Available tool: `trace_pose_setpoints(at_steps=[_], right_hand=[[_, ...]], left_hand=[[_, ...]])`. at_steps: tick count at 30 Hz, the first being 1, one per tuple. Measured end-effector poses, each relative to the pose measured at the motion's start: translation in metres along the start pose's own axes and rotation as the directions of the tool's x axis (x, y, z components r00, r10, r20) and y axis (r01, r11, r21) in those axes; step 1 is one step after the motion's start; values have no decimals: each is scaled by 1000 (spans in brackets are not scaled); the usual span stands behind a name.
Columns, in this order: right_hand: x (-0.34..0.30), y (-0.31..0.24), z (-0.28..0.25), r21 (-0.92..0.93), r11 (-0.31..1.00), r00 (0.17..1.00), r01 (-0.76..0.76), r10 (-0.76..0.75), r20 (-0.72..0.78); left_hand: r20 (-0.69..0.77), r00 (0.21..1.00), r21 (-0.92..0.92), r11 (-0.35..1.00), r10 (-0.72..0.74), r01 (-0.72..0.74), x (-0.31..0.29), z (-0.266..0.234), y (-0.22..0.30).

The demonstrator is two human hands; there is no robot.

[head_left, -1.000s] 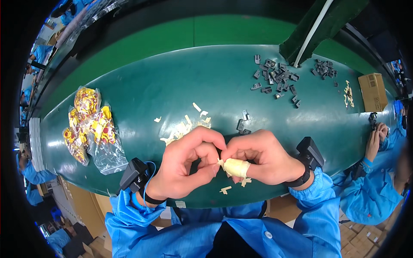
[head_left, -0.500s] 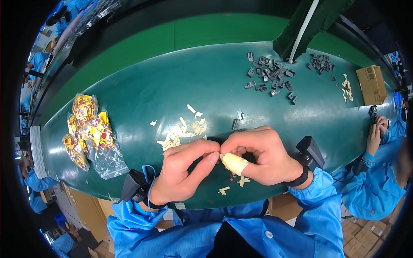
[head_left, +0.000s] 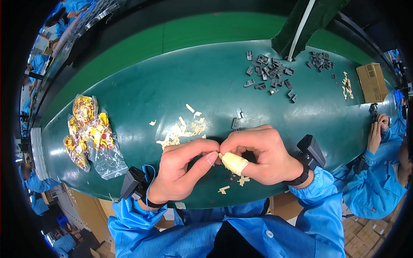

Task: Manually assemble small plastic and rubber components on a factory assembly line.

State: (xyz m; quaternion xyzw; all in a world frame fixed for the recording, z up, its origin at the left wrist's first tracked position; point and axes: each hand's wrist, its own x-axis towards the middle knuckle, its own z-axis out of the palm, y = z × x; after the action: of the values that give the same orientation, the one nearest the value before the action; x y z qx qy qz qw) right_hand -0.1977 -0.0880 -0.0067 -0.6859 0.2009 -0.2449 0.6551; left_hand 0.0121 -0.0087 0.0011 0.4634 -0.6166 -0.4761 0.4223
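Over the near middle of the green table, my left hand (head_left: 183,168) and my right hand (head_left: 263,155) meet fingertip to fingertip, thumbs and forefingers pinched. Whatever sits between them is too small and too covered to name. A pale yellow wrapping (head_left: 234,164) covers my right thumb. Just beyond my left hand lies a loose pile of cream strips (head_left: 176,134). Two dark grey plastic parts (head_left: 239,113) rest past my right hand. Below my fingers are a few cream scraps (head_left: 223,190) and a dark piece partly hidden by the right thumb.
Clear bags of yellow and red pieces (head_left: 101,134) lie at the left. Many grey plastic parts (head_left: 271,71) are scattered at the far right, with a second heap (head_left: 321,61) beyond. A cardboard box (head_left: 371,82) stands near a co-worker's hands (head_left: 377,131) at the right edge.
My hands stay joined at nearly the same spot, the fingertips shifting only slightly. The view has moved a little; the table pieces lie as before.
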Motion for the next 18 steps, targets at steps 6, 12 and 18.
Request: trace_pose_setpoints(at_steps=[6, 12, 18], right_hand=[[0, 4, 5, -17, 999, 997, 47, -48, -63], [2, 4, 7, -70, 992, 986, 108, -116, -120], [1, 4, 7, -94, 987, 980, 133, -145, -134]], left_hand=[[-16, 1000, -5, 1000, -6, 5, 0, 2, 0], [-29, 999, 20, 1000, -23, 23, 1, 2, 3], [-40, 999, 30, 1000, -7, 8, 2, 3, 1]])
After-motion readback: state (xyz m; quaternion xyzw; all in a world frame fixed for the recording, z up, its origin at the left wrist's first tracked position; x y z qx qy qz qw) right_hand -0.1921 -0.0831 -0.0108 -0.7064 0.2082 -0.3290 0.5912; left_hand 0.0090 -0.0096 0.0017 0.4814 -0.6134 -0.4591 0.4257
